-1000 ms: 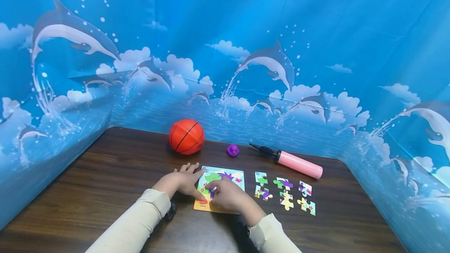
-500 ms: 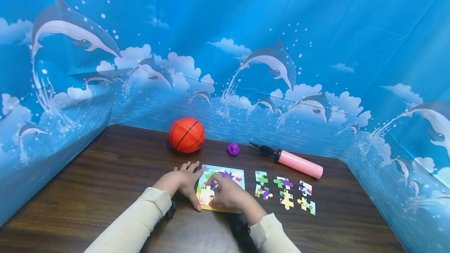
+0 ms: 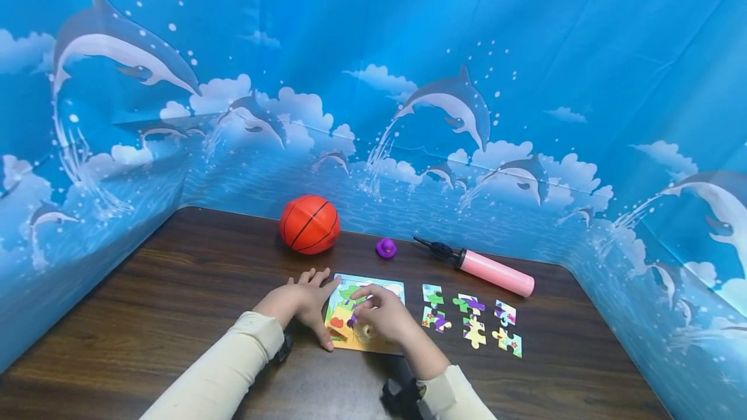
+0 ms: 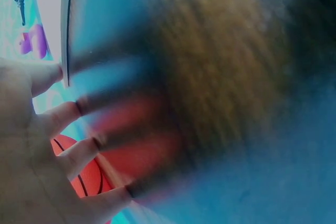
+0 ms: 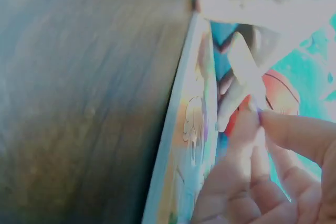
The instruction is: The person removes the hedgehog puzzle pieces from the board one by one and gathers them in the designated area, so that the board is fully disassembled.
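A colourful jigsaw puzzle board (image 3: pixel 376 279) lies on the table, partly hidden by both hands. My right hand (image 3: pixel 385 316) pinches a yellow puzzle piece (image 3: pixel 341 318) with a red patch, held tilted over the board's lower left part. In the right wrist view, thumb and fingertips grip that piece (image 5: pixel 244 66) at its edge, above the board (image 5: pixel 191 124). Fingers spread, my left hand (image 3: pixel 306 300) rests along the board's left side, thumb at the lower left corner. The left wrist view shows its spread fingers (image 4: pixel 63 116) from the palm side.
Several loose puzzle pieces (image 3: pixel 474 332) lie in two rows right of the board. Behind stand an orange-red toy basketball (image 3: pixel 310 224) and a small purple toy (image 3: pixel 386 248). A pink hand pump (image 3: pixel 496 273) lies at the back right. A dolphin-print curtain (image 3: pixel 373 148) encloses the table.
My right hand has raised the yellow piece from the board's lower left area and tilted it. My left thumb has shifted off the board's face to its lower left corner.
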The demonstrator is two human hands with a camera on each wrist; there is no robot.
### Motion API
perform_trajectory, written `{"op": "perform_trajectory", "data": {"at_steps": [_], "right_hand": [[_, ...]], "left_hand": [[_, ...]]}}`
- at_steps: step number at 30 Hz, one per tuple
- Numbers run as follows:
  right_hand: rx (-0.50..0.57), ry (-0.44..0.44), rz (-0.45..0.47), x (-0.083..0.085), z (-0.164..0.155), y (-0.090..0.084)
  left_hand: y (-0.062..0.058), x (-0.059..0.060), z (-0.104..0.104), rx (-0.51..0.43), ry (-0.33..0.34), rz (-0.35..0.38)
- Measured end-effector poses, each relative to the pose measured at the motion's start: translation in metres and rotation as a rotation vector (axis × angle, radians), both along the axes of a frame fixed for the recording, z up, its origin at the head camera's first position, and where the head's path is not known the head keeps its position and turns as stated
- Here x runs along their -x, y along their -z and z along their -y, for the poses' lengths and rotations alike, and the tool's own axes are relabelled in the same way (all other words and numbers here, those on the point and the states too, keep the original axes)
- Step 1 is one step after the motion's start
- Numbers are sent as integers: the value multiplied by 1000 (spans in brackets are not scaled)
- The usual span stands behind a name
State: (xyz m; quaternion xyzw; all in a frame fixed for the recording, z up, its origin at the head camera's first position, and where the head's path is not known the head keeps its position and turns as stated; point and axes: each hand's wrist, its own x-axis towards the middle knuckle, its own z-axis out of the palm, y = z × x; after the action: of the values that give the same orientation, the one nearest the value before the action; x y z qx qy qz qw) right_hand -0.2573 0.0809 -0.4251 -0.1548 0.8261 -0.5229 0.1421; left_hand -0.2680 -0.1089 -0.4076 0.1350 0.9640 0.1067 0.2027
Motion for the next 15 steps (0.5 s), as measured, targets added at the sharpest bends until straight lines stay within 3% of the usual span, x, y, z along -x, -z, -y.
{"op": "perform_trajectory", "data": {"at_steps": [5,15], "right_hand": [[96,68,97,2,-27,0],[-134,182,129,-16,-119,-6]], "left_hand": [[2,0,-2,-34,-5,5],[6,3,2,-32,-3,-8]]}}
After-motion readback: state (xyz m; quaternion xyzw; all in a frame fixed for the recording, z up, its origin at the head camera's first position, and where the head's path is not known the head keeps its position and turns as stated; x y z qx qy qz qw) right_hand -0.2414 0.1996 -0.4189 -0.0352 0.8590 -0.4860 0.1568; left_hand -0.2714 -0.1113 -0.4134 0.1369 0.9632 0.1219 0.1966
